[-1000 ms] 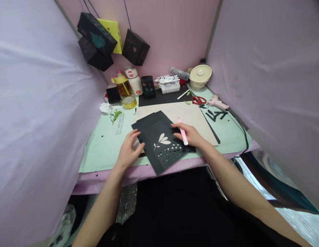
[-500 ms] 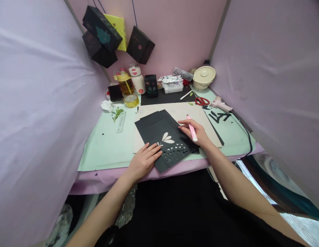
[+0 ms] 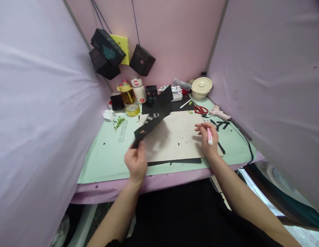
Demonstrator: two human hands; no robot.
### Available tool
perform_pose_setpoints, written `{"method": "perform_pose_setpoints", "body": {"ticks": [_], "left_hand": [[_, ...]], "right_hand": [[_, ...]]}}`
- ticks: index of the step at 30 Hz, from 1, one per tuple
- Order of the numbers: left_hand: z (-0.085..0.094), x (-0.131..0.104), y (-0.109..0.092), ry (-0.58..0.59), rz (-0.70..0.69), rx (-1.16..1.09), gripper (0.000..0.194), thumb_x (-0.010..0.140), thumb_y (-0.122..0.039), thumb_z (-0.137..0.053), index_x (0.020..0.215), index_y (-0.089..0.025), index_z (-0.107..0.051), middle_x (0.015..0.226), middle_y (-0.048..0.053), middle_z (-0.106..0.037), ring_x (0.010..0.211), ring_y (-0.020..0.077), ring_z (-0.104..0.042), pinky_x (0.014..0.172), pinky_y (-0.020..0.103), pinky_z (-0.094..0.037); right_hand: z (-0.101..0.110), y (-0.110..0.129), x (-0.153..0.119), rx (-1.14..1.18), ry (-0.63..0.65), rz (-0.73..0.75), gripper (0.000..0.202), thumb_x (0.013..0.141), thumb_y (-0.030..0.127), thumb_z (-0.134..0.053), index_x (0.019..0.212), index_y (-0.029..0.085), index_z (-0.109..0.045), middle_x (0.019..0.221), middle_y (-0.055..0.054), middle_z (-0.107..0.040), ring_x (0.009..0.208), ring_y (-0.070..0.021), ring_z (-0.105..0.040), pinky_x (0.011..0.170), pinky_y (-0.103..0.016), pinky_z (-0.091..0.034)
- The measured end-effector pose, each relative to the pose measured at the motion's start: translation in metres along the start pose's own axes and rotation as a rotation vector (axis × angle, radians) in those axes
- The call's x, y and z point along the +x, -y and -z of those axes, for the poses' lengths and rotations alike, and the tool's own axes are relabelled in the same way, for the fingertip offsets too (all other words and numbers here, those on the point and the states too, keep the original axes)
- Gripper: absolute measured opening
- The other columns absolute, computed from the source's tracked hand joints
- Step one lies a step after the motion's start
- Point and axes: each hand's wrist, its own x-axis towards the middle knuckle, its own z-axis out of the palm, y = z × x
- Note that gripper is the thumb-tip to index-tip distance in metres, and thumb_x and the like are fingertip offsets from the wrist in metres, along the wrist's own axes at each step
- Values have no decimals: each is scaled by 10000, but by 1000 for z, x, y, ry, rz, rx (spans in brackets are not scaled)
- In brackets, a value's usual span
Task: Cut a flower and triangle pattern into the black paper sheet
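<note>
Between the thumb and fingers of my left hand (image 3: 136, 162) is the edge of a black paper sheet (image 3: 159, 109) with cut-out shapes. The sheet is raised off the table, tilted steeply and blurred by motion. My right hand (image 3: 208, 137) holds a pink craft knife (image 3: 209, 135) with a white end; its blade cannot be made out. That hand rests at the right side of the beige board (image 3: 185, 133), its fingertips apart from the sheet. Small black scraps lie on the board, and more black paper (image 3: 174, 161) shows under its front edge.
Red scissors (image 3: 201, 109), a pink glue gun (image 3: 219, 112) and black paper strips (image 3: 221, 125) lie at the right. At the left are a clear ruler (image 3: 122, 131), green leaves (image 3: 119, 123) and a tape roll (image 3: 133, 109). Bottles, markers and a lidded bowl (image 3: 202, 87) line the back.
My left hand has gone from lying flat on the black sheet to gripping and lifting it off the board. My right hand has moved right with the craft knife.
</note>
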Motion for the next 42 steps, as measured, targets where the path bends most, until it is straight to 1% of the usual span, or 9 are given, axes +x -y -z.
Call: {"method": "perform_pose_setpoints", "body": {"ticks": [1, 3, 4, 9, 20, 29, 32, 35, 42], "left_hand": [[-7, -5, -6, 83, -56, 12, 371, 984, -379, -468, 1270, -213, -637, 1303, 59, -662, 1243, 254, -607, 1082, 426, -493], [-25, -14, -16, 504, -343, 252, 455, 1018, -303, -335, 1427, -199, -504, 1509, 91, -480, 1421, 237, -424, 1199, 496, -338], [-35, -18, -19, 610, -385, 291, 444, 1015, -308, -372, 1426, -216, -509, 1536, 84, -444, 1450, 234, -378, 1222, 500, -289], [-71, -30, -16, 880, -425, 426, 676, 863, -601, -631, 1409, -215, -540, 1536, 167, -421, 1440, 381, -363, 1172, 621, -293], [-77, -31, -29, 1052, -419, 560, 704, 916, -636, -528, 1478, -219, -453, 1596, 157, -320, 1493, 356, -256, 1208, 577, -229], [-129, -21, -45, 1147, -488, 526, 757, 917, -667, -500, 1501, -197, -399, 1593, 168, -320, 1490, 355, -258, 1200, 563, -242], [-136, -12, -50, 1138, -503, 519, 763, 951, -654, -436, 1517, -149, -361, 1619, 185, -246, 1519, 341, -171, 1221, 567, -168], [-122, -1, -50, 1140, -499, 530, 806, 951, -653, -434, 1518, -85, -349, 1623, 203, -219, 1527, 345, -124, 1238, 554, -94], [-61, 28, -20, 1264, -287, 803, 920, 890, -700, -509, 1546, -87, -311, 1632, 210, -149, 1516, 405, -113, 1216, 580, -185]], "right_hand": [[-1, 1, 0, 0, 15, 6, 157, 907, 341, -554, 998, 213, -567, 1008, -63, -718, 795, -179, -687, 713, -329, -521], [-2, 2, 0, 5, 15, 8, 162, 908, 349, -563, 1000, 216, -565, 1009, -58, -714, 788, -173, -684, 704, -319, -517], [-2, 3, 0, 9, 6, -3, 171, 910, 358, -564, 1004, 216, -562, 1008, -55, -713, 786, -171, -684, 699, -313, -515], [-1, 1, 2, 13, -14, -95, 236, 919, 412, -553, 1027, 202, -555, 1010, -73, -718, 789, -174, -690, 671, -295, -516], [-1, 1, 3, -16, 64, -104, 238, 923, 417, -571, 1014, 197, -568, 1000, -73, -715, 758, -166, -687, 653, -280, -503], [0, 2, 2, -33, -13, -79, 192, 940, 383, -553, 1027, 212, -552, 1027, -68, -708, 789, -168, -686, 665, -289, -519], [2, 2, 2, -42, -59, -46, 164, 951, 354, -539, 1030, 210, -544, 1037, -67, -701, 792, -161, -681, 682, -292, -520], [3, 3, 1, -34, -60, -51, 150, 960, 337, -531, 1039, 210, -543, 1040, -66, -698, 777, -153, -674, 681, -289, -516], [-1, 8, -1, -29, -12, -99, 137, 967, 321, -546, 1050, 213, -561, 1037, -66, -701, 787, -160, -680, 656, -284, -492]]}}
